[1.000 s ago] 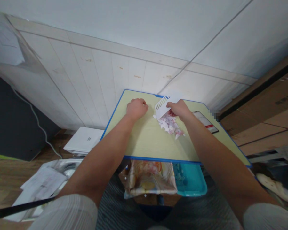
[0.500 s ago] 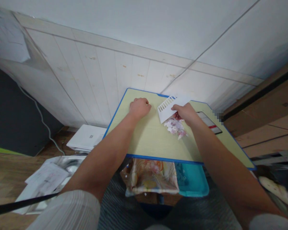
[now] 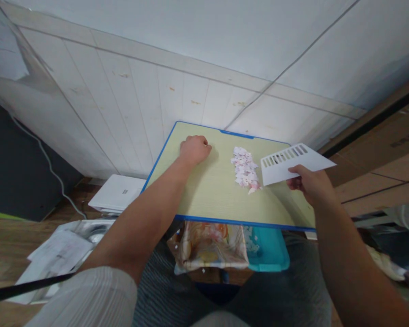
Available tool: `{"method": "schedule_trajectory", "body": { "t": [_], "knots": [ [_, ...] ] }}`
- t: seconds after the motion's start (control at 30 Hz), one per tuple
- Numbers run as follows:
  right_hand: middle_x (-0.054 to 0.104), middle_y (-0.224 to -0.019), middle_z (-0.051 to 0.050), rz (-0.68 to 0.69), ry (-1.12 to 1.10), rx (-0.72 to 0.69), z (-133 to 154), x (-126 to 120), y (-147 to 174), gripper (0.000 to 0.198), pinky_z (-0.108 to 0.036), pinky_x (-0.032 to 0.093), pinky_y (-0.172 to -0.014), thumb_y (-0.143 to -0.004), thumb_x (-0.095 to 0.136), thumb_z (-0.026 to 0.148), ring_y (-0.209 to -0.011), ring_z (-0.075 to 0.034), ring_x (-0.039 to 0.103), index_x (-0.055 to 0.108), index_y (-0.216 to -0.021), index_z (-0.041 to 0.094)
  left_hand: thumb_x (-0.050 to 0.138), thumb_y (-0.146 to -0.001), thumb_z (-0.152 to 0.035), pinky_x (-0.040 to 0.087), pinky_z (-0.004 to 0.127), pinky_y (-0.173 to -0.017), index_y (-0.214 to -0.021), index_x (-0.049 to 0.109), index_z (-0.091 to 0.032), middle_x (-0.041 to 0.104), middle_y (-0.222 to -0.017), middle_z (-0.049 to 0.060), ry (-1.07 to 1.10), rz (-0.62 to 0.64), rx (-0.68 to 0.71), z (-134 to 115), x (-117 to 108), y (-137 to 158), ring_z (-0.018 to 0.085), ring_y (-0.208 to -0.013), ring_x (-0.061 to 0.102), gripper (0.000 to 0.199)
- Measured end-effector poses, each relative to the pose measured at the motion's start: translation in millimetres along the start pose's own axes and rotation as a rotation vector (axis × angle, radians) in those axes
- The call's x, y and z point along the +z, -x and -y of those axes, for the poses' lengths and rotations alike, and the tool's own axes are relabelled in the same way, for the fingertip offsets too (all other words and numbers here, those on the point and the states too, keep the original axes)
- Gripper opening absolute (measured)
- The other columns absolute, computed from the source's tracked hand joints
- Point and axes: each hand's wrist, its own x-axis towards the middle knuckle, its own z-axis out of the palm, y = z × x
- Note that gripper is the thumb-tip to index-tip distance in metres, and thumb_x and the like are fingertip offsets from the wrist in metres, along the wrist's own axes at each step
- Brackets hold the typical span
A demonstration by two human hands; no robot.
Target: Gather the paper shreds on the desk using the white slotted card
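Observation:
My right hand (image 3: 306, 181) grips a white card (image 3: 293, 161) with a row of slots cut along its far edge. It holds the card tilted over the right side of the small yellow table (image 3: 204, 200). Left of the card lies a heap of small white and pinkish paper scraps (image 3: 245, 167), spread in a rough strip. My left hand (image 3: 195, 149) rests on the far left part of the tabletop, its fingers curled. What those fingers hold, if anything, is hidden.
Below the table's near edge are a patterned plastic bag (image 3: 214, 250) and a turquoise tray (image 3: 271, 254). A white box (image 3: 117, 193) and papers (image 3: 61, 252) lie on the left. Cardboard boxes (image 3: 391, 150) stand at the right, and a wall (image 3: 139, 95) rises behind the table.
My right hand has moved right with the slotted card, away from the scraps, which now show as a full strip. The card now covers where a dark-edged flat device showed. My left hand stays closed in place.

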Motion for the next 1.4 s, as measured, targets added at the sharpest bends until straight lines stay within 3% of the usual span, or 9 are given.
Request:
{"method": "schedule_trajectory", "body": {
  "t": [0.1,0.23,0.5,0.7,0.8,0.9,1.0,1.27,1.4],
  "knots": [
    [0.074,-0.065,-0.001,-0.083,-0.054,0.001,-18.3,-11.0,12.2,0.036,-0.028,0.054,-0.04,-0.059,0.081,0.029,-0.046,-0.018,0.062,0.069,-0.092,0.025,0.065,-0.111,-0.035,0.062,0.052,-0.127,-0.14,0.092,-0.024,0.088,-0.152,0.014,-0.008,-0.004,-0.013,0.3,0.8,-0.7,0.038,-0.15,0.075,0.041],
    [0.076,-0.066,-0.001,-0.129,-0.104,-0.043,-33.9,-3.4,27.3,0.04,-0.029,0.049,-0.036,-0.058,0.085,0.034,-0.043,-0.019,0.062,0.072,-0.095,0.024,0.064,-0.112,-0.034,0.062,0.051,-0.126,-0.142,0.092,-0.023,0.088,-0.152,0.016,-0.017,0.004,-0.014,0.4,0.8,-1.4,0.038,-0.149,0.076,0.042],
    [0.08,-0.072,-0.001,-0.128,-0.235,-0.189,-50.9,10.7,61.4,0.038,-0.03,0.057,-0.043,-0.073,0.093,0.044,-0.048,-0.02,0.069,0.074,-0.098,0.023,0.064,-0.111,-0.033,0.062,0.051,-0.127,-0.141,0.092,-0.024,0.088,-0.152,0.015,-0.028,0.006,-0.016,-0.9,-0.7,0.1,0.038,-0.15,0.075,0.042],
    [0.086,-0.08,-0.006,-0.071,-0.089,-0.203,-71.0,1.2,73.9,0.039,-0.043,0.07,-0.059,-0.084,0.098,0.056,-0.06,-0.029,0.08,0.078,-0.099,0.027,0.063,-0.111,-0.035,0.062,0.05,-0.125,-0.137,0.094,-0.023,0.089,-0.147,0.015,-0.053,0.009,0.02,0.1,3.8,-0.1,0.039,-0.148,0.075,0.042],
    [0.084,-0.073,-0.008,-0.044,0.059,-0.25,-73.3,-2.1,79.9,0.033,-0.046,0.072,-0.071,-0.093,0.09,0.058,-0.062,-0.029,0.078,0.082,-0.084,0.027,0.063,-0.11,-0.037,0.061,0.051,-0.125,-0.137,0.093,-0.023,0.089,-0.145,0.015,-0.054,0.001,0.035,0.7,5.6,-1.0,0.039,-0.146,0.075,0.042],
    [0.082,-0.069,-0.009,0.021,0.174,-0.358,-69.9,-3.9,87.6,0.045,-0.049,0.072,-0.085,-0.098,0.083,0.058,-0.069,-0.03,0.079,0.078,-0.063,0.029,0.063,-0.11,-0.039,0.06,0.05,-0.126,-0.137,0.093,-0.022,0.089,-0.146,0.015,-0.053,-0.012,0.052,1.1,5.7,-1.7,0.039,-0.146,0.075,0.044],
    [0.081,-0.069,-0.007,0.02,0.19,-0.395,-66.3,-5.3,93.4,0.048,-0.051,0.069,-0.095,-0.101,0.08,0.055,-0.074,-0.031,0.08,0.077,-0.059,0.031,0.062,-0.11,-0.039,0.059,0.05,-0.128,-0.137,0.093,-0.022,0.089,-0.147,0.015,-0.055,-0.021,0.06,2.1,5.6,-2.2,0.038,-0.147,0.075,0.044],
    [0.084,-0.073,-0.007,0.047,0.229,-0.387,-69.0,-4.1,99.7,0.05,-0.051,0.066,-0.103,-0.102,0.078,0.057,-0.08,-0.031,0.082,0.079,-0.059,0.031,0.064,-0.109,-0.038,0.059,0.05,-0.127,-0.132,0.094,-0.023,0.09,-0.144,0.014,-0.04,-0.045,0.076,4.8,11.0,-5.9,0.038,-0.144,0.076,0.041],
    [0.082,-0.069,-0.007,0.097,0.182,-0.326,-69.4,-2.2,98.4,0.05,-0.051,0.069,-0.091,-0.1,0.08,0.062,-0.069,-0.03,0.077,0.078,-0.061,0.03,0.064,-0.109,-0.039,0.06,0.049,-0.126,-0.132,0.094,-0.023,0.09,-0.143,0.015,-0.024,-0.054,0.053,5.5,11.9,-5.9,0.037,-0.143,0.076,0.041]
  ]
}}
